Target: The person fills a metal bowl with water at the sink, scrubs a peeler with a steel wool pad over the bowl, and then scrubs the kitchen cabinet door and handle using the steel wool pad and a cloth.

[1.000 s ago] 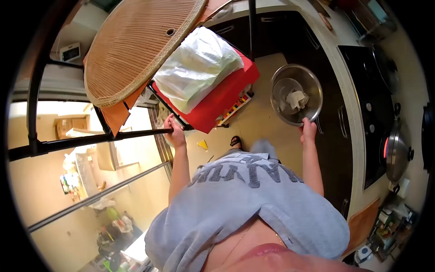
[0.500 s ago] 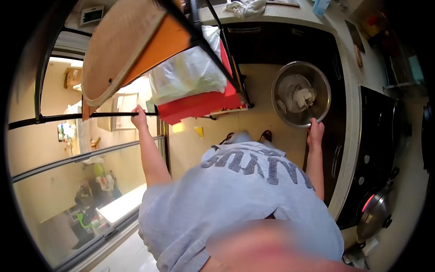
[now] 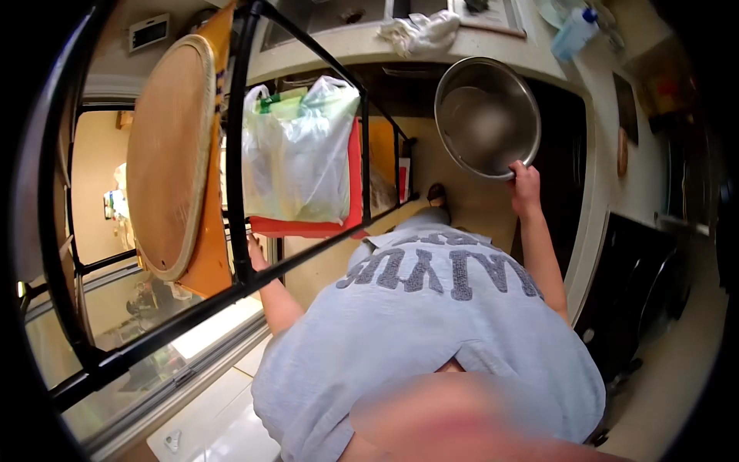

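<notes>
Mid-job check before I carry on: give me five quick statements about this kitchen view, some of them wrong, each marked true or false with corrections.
1. The right hand grips the metal bowl at its rim. True.
2. In the picture, the round panel is left of the plastic bag. True.
3. The plastic bag lies on the floor. False: it rests on a red surface, seen through the black rack.
4. A white cloth lies on the counter. True.
5. The left hand holds the blue-capped bottle. False: the bottle is on the counter; the left hand is by the black rack, partly hidden.
</notes>
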Tool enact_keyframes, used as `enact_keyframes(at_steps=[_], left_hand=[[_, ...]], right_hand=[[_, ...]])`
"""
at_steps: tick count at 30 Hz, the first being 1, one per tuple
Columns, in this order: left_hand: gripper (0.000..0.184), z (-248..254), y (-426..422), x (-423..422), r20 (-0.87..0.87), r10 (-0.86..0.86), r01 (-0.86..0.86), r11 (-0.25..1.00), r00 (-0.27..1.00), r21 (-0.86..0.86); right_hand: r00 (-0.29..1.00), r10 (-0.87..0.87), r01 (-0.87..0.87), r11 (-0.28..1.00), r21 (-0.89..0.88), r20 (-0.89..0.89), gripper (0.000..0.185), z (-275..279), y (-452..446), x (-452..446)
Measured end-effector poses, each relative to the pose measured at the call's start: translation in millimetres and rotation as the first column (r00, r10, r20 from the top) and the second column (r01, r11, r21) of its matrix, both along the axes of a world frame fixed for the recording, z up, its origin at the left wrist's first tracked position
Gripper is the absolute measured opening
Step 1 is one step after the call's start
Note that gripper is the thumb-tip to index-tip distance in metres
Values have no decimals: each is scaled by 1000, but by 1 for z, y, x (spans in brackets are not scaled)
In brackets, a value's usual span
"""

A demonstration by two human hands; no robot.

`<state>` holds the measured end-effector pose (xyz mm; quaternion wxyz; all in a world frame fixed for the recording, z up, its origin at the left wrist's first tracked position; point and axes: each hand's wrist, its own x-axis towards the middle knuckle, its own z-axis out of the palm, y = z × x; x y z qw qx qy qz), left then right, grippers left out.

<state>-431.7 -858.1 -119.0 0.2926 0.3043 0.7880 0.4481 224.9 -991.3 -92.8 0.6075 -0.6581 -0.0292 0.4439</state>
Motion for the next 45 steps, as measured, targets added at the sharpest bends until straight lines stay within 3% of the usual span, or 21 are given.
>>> enact_keyframes(at_steps=[2,4,6,8,9,10,11,12,14,16,18,20,21,22,23,26,29,32,38,43,45], left_hand=[[74,-5,-7,16,20,-3,3,1000,1000,-3],[67,2,-14,39,25,29,-28,999,999,-28],[56,5,-20,51,-10,18,-18,1000,1000,-8],[45,0,-42,67,-48,-37,31,992,998,-126],[35,-12,-56,64,21,-120,120,925,993,-361],[27,-23,-69,60,105,-224,243,787,969,-567],[21,-30,-100,81,201,-309,346,546,930,-763],[21,-21,-127,136,327,-366,417,202,871,-886],[20,-3,-133,185,427,-562,466,-81,708,-881],[20,39,-125,265,213,-730,533,237,649,-812],[19,68,-124,344,-17,-813,640,471,583,-607],[20,70,-94,390,-120,-853,627,463,509,-626],[21,65,-47,418,-75,-897,552,331,435,-765],[26,49,-21,436,-51,-817,716,531,574,-452],[33,92,12,483,-144,-756,716,652,639,-247],[48,133,90,561,390,-571,610,792,722,32],[41,128,158,591,654,-530,731,681,540,-52],[24,103,205,609,729,-490,744,667,477,-39],[12,78,297,646,722,-482,750,657,496,-77],[13,60,375,656,718,-464,767,624,519,-151],[15,64,391,663,710,-492,795,586,503,-157]], right_hand=[[998,-56,56,996,71,-7,14,-7,22,8],[938,228,-218,974,-66,262,13,10,45,30],[980,142,-148,988,34,138,12,20,58,44],[987,128,-135,988,73,98,11,3,91,55],[985,146,-158,977,143,92,11,19,115,50],[985,148,-163,967,196,87,10,38,123,48],[963,238,-258,950,174,131,10,28,140,55],[940,306,-325,939,116,152,10,19,142,90],[916,318,-349,933,93,242,15,54,152,75],[905,361,-390,916,100,224,18,45,169,103],[849,432,-454,891,1,304,19,48,185,126],[883,352,-394,916,81,310,21,57,192,126],[828,403,-449,893,30,391,24,54,197,135],[811,454,-486,874,-8,370,25,41,203,145],[813,427,-473,881,22,396,25,41,211,145],[831,473,-515,854,82,293,21,44,231,155],[767,477,-561,824,87,430,20,50,253,167],[736,476,-555,831,27,482,21,68,276,184],[868,469,-468,882,-48,163,29,51,351,212],[877,458,-447,889,-101,146,47,42,412,203],[862,381,-342,924,-172,333,48,16,431,220]])
